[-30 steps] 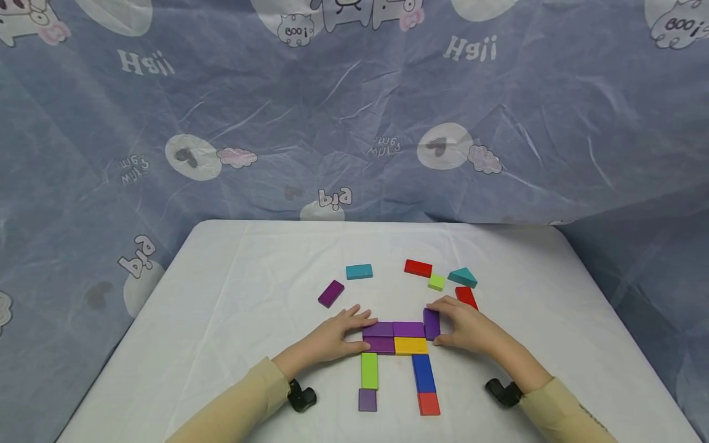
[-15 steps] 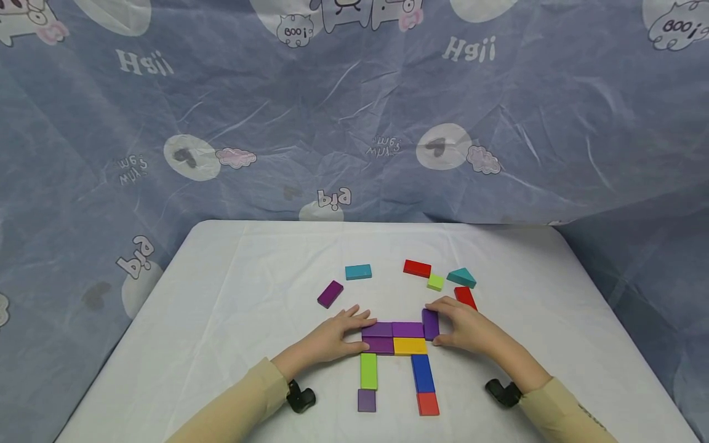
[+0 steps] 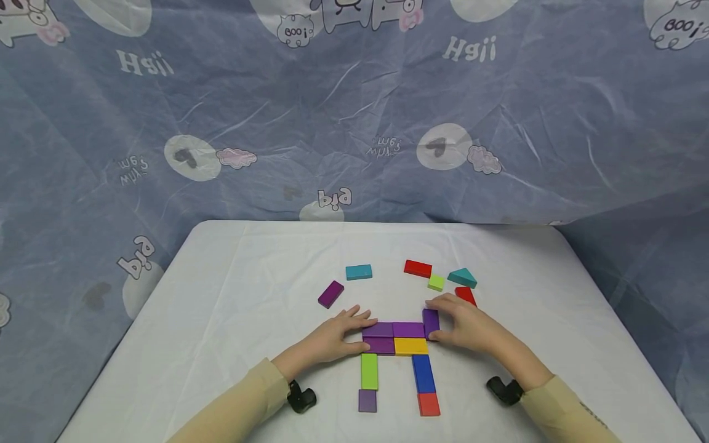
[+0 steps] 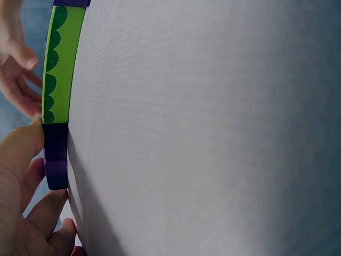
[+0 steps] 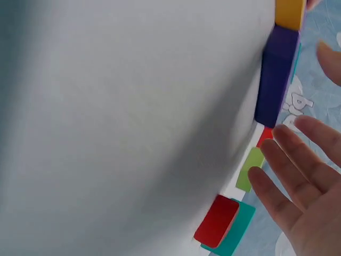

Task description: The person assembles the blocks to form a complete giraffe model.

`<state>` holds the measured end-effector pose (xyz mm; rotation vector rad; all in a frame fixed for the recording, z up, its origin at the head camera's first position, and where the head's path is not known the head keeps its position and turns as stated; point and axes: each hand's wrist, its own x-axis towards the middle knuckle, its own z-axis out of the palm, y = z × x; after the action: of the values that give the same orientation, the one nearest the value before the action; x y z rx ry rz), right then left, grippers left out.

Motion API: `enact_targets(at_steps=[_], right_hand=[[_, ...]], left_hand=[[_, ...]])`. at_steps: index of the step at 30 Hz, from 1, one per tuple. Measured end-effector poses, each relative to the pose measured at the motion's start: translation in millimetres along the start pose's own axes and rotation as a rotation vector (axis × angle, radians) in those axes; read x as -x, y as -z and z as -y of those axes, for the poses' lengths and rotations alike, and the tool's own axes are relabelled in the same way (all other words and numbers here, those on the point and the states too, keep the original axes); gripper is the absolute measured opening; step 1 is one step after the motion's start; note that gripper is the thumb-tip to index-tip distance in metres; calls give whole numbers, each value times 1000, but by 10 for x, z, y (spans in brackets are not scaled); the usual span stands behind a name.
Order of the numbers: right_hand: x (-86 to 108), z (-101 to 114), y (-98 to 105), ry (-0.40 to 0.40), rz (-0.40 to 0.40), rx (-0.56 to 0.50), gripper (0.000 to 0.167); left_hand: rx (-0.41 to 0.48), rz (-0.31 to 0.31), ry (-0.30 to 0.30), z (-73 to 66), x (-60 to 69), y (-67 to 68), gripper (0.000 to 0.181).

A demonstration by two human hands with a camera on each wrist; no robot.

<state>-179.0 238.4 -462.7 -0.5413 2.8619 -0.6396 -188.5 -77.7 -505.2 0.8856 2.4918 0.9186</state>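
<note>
Flat coloured blocks lie joined on the white table. My left hand (image 3: 339,335) holds the left end of two purple blocks (image 3: 379,346), thumb on the near side and fingertips on the far side. To their right lie another purple block (image 3: 408,330) and a yellow block (image 3: 411,346). A dark purple block (image 3: 430,323) stands lengthwise at the row's right end. Over it hovers my right hand (image 3: 469,326); the right wrist view shows its fingers (image 5: 298,173) extended and apart from that block. Below the row extend a lime block (image 3: 369,371) and a blue block (image 3: 423,373).
A small purple block (image 3: 367,400) and an orange-red block (image 3: 429,404) end the two lower columns. Loose beyond the hands are a purple block (image 3: 331,295), teal block (image 3: 359,272), red block (image 3: 418,268), small lime block (image 3: 436,282), teal triangle (image 3: 462,277) and red block (image 3: 466,295).
My right hand has risen slightly, and its thumb has shifted left over the dark purple block's near end. The left hand and the blocks stay in place.
</note>
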Motion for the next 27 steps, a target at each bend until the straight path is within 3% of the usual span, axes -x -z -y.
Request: enact_targets(at_steps=[9, 20, 27], right_hand=[[-190, -189, 198, 6, -159, -8, 44], [-580, -320, 275, -99, -141, -72, 44], [-809, -304, 219, -105, -143, -107, 44]], left_hand=[[2, 0, 6, -9, -6, 7, 53], [1, 0, 6, 1, -5, 1, 53], [2, 1, 11, 1, -13, -2, 53]])
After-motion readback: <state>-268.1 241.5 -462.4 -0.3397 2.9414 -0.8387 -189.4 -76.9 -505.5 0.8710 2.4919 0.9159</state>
